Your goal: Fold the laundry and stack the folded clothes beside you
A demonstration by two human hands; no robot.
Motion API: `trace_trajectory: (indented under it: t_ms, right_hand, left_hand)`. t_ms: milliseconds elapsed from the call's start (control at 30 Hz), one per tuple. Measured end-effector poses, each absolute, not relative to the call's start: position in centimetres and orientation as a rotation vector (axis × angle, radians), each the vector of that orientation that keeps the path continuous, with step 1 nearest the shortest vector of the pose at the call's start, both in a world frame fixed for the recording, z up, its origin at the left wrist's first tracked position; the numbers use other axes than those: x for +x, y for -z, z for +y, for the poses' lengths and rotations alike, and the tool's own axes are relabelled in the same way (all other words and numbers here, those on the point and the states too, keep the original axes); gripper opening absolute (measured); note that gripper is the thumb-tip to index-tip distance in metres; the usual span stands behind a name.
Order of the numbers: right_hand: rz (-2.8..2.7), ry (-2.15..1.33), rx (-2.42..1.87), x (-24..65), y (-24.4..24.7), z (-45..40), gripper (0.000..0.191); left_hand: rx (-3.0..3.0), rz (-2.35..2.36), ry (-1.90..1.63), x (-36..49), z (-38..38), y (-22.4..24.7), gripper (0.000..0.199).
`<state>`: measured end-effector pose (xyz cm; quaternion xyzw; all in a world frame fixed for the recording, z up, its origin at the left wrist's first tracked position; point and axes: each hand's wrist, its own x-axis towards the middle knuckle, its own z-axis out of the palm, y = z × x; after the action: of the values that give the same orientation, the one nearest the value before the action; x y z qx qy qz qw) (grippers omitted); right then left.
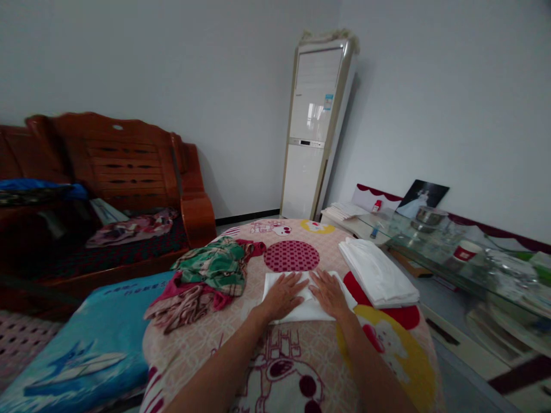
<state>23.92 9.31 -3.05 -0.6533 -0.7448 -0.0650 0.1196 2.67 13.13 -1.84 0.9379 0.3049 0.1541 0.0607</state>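
Note:
A folded white cloth [301, 311] lies flat on the round table, which has a pink patterned cover [206, 350]. My left hand [284, 295] rests on its left half, palm down with the fingers stretched out. On the right half lies my right hand [329, 292], also flat with its fingers spread. The two hands' fingertips come close together near the cloth's far edge. To the right is a stack of folded white cloth [379, 272]. A crumpled heap of green plaid fabric [215, 264] and pink fabric [185, 307] sits to the left.
A blue bag [99, 338] stands left of the table, with a wooden sofa [124, 160] behind it. At the right is a glass-topped cabinet [430, 246] bearing a paper cup [466, 250] and a metal bowl [430, 217]. A tall air conditioner [307, 126] stands in the corner.

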Motion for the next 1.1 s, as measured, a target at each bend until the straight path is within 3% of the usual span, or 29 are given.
trace_trajectory:
  t_ms: [400, 600, 867, 1000, 1100]
  right_hand:
    - [-2.188, 0.260, -1.884, 24.0, 3.5, 9.4, 0.050]
    - [-2.012, 0.396, -1.858, 24.3, 4.2, 9.3, 0.058]
    - [-2.074, 0.353, -1.917, 24.5, 4.9, 9.8, 0.050]
    - [-1.978, 0.454, -1.847, 24.7, 5.2, 9.8, 0.060]
    - [-1.994, 0.452, -1.826, 24.8, 5.5, 9.9, 0.059]
  left_hand:
    - [2.826, 0.967, -0.461, 2.5, 13.0, 2.1, 0.051]
    - [2.824, 0.943, -0.467, 2.5, 13.2, 2.5, 0.055]
    - [2.818, 0.949, -0.519, 2.6, 12.9, 2.4, 0.055]
    - [2.741, 1.132, -0.711, 1.9, 13.2, 2.2, 0.054]
    - [2.693, 1.311, -0.664, 1.0, 13.9, 2.7, 0.049]
